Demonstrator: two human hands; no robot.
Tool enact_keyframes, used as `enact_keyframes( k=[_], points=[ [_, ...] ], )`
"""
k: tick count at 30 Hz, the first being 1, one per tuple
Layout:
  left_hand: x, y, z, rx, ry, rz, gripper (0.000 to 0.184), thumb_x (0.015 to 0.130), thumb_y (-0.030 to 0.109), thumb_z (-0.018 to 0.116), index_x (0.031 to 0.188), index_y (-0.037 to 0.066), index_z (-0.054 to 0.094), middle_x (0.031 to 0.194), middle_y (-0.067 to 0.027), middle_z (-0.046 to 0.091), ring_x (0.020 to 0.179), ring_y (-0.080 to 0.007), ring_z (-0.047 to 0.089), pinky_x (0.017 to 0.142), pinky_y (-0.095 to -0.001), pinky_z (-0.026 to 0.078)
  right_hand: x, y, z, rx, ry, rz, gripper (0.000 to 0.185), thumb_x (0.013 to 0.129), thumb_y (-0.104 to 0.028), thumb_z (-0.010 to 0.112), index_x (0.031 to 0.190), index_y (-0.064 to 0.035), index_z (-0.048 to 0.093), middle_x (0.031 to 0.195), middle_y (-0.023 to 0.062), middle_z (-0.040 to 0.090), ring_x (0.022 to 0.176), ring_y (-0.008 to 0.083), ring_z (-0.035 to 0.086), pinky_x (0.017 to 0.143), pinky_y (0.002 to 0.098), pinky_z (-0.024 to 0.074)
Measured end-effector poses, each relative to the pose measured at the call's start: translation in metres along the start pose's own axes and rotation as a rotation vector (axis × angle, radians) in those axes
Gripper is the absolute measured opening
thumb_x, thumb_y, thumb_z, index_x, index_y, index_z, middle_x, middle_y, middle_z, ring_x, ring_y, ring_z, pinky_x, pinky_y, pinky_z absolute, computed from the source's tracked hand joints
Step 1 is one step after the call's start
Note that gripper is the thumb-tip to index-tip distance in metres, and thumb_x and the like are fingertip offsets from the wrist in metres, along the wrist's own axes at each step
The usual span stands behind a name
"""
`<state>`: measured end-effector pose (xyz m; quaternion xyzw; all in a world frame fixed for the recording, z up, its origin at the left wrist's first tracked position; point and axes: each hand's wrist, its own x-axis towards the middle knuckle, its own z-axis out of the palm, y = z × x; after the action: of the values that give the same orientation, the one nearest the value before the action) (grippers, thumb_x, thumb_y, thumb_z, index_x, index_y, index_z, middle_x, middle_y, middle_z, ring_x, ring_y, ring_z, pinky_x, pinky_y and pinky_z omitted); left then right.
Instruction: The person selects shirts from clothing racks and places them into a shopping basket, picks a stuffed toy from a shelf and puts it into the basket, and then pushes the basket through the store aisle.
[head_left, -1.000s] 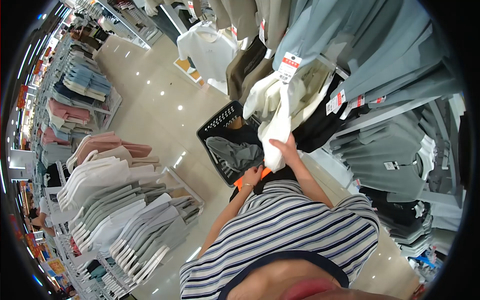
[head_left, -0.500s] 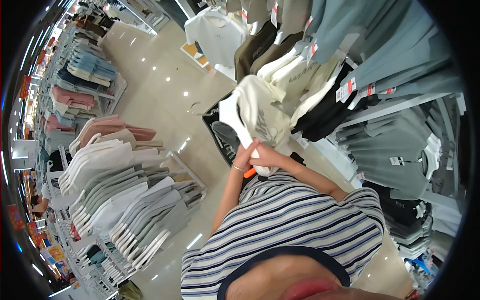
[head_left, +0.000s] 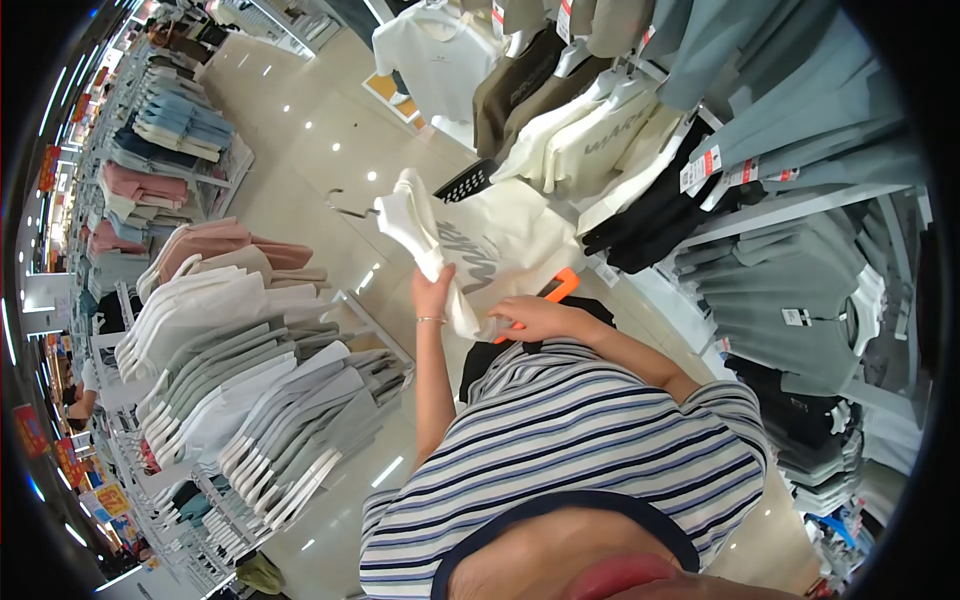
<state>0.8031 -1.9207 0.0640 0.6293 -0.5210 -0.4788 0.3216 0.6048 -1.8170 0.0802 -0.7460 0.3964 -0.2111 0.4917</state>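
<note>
In front of me I hold a cream T-shirt (head_left: 500,225) with grey lettering, tilted on a white hanger (head_left: 402,222) whose metal hook points left. My left hand (head_left: 432,292) is closed round the shirt and hanger near the shoulder. Lower down, my right hand (head_left: 537,318) pinches the shirt's near edge; its fingertips are partly hidden by fabric. An orange handle (head_left: 563,286) shows beside and beneath my right hand. Behind the shirt, part of a black perforated basket (head_left: 466,184) is visible, the rest covered.
Cream T-shirts (head_left: 600,140) and blue-grey garments (head_left: 800,130) hang at the right. A grey T-shirt (head_left: 790,290) faces out below them. At the left stands a rack of white and grey shirts (head_left: 230,370). Shiny tiled floor (head_left: 300,140) runs between the racks.
The T-shirt and hanger have swung left and tilted, showing more lettering. My hands have moved apart: left hand up and left, right hand slightly right. More of the orange handle shows.
</note>
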Motion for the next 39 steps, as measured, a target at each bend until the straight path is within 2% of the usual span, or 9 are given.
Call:
enact_keyframes(
  k=[5, 6, 10, 12, 14, 18, 26, 35, 39],
  points=[
    [0.038, -0.142, 0.057, 0.236, -0.097, -0.096, 0.053, 0.069, 0.024, 0.069, 0.106, -0.006, 0.046, 0.09, -0.0187, 0.06, 0.081, -0.028, 0.059, 0.074, -0.0357, 0.047, -0.024, 0.017, 0.003, -0.193, -0.054, 0.168, 0.034, 0.079, -0.023, 0.053, 0.107, -0.0043, 0.054, 0.09, 0.0171, 0.058, 0.087, 0.0338, 0.056, 0.076, 0.0418, 0.0448],
    [0.026, -0.126, 0.065, 0.267, -0.13, -0.242, 0.055, 0.069, 0.023, 0.068, 0.109, -0.007, 0.045, 0.089, -0.019, 0.06, 0.079, -0.0276, 0.059, 0.073, -0.0346, 0.047, -0.027, 0.023, 0.006, -0.243, -0.048, 0.223, 0.031, 0.078, -0.023, 0.052, 0.102, -0.003, 0.055, 0.089, 0.0168, 0.059, 0.085, 0.0342, 0.057, 0.074, 0.0433, 0.0448],
    [-0.007, -0.129, 0.107, 0.222, -0.383, -0.079, 0.037, 0.084, 0.027, 0.056, 0.108, -0.001, 0.052, 0.082, -0.0155, 0.064, 0.067, -0.0193, 0.062, 0.061, -0.0299, 0.048, -0.032, 0.027, 0.004, -0.264, 0.102, 0.258, 0.028, 0.077, -0.023, 0.053, 0.091, 0.0006, 0.056, 0.085, 0.0189, 0.059, 0.08, 0.0354, 0.058, 0.073, 0.044, 0.0459],
    [-0.031, -0.112, 0.121, 0.244, -0.609, 0.007, 0.037, 0.087, 0.033, 0.047, 0.1, 0.0, 0.056, 0.089, -0.0219, 0.063, 0.081, -0.0337, 0.062, 0.071, -0.0362, 0.048, -0.032, 0.019, -0.005, -0.238, 0.105, 0.312, 0.028, 0.076, -0.023, 0.053, 0.09, 0.0014, 0.058, 0.083, 0.0196, 0.059, 0.078, 0.0355, 0.058, 0.073, 0.0439, 0.0461],
    [-0.048, -0.136, 0.137, 0.217, -0.632, 0.261, 0.041, 0.088, 0.036, 0.04, 0.09, 0.0, 0.059, 0.08, -0.0199, 0.064, 0.075, -0.0326, 0.062, 0.068, -0.0371, 0.047, -0.034, 0.039, -0.002, -0.294, 0.061, 0.314, 0.027, 0.077, -0.023, 0.055, 0.088, 0.0011, 0.059, 0.085, 0.0187, 0.06, 0.079, 0.0344, 0.058, 0.073, 0.0427, 0.0456],
    [-0.05, -0.108, 0.131, 0.386, -0.809, -0.06, 0.055, 0.09, 0.041, 0.031, 0.07, -0.001, 0.06, 0.064, -0.0158, 0.061, 0.064, -0.0322, 0.06, 0.067, -0.0396, 0.045, -0.04, 0.06, -0.006, -0.321, 0.155, 0.423, 0.026, 0.08, -0.024, 0.055, 0.095, -0.0031, 0.058, 0.094, 0.0167, 0.06, 0.089, 0.0338, 0.055, 0.08, 0.0403, 0.0441],
    [-0.057, -0.083, 0.128, 0.57, -0.747, -0.024, 0.064, 0.091, 0.046, 0.024, 0.094, -0.006, 0.061, 0.097, -0.0311, 0.057, 0.098, -0.0445, 0.052, 0.089, -0.0457, 0.038, -0.049, 0.05, -0.064, -0.344, 0.375, 0.386, 0.036, 0.082, -0.025, 0.055, 0.109, -0.0009, 0.053, 0.096, 0.021, 0.058, 0.101, 0.0355, 0.05, 0.089, 0.041, 0.0391],
    [-0.056, -0.081, 0.128, 0.684, -0.749, 0.015, 0.064, 0.09, 0.048, 0.022, 0.096, -0.002, 0.063, 0.098, -0.0274, 0.058, 0.099, -0.0423, 0.054, 0.089, -0.0454, 0.039, -0.064, 0.022, -0.139, -0.387, 0.645, 0.32, 0.033, 0.084, -0.019, 0.054, 0.111, -0.001, 0.051, 0.109, 0.0201, 0.055, 0.108, 0.0341, 0.048, 0.093, 0.038, 0.0371],
    [-0.061, -0.076, 0.124, 0.639, -0.74, 0.051, 0.067, 0.089, 0.055, 0.023, 0.097, 0.002, 0.064, 0.096, -0.0256, 0.06, 0.098, -0.0407, 0.055, 0.088, -0.0437, 0.04, -0.055, 0.035, -0.128, -0.401, 0.623, 0.367, 0.033, 0.083, -0.018, 0.054, 0.111, -0.0001, 0.051, 0.1, 0.0216, 0.058, 0.093, 0.0364, 0.055, 0.081, 0.0388, 0.0441]
  ],
)
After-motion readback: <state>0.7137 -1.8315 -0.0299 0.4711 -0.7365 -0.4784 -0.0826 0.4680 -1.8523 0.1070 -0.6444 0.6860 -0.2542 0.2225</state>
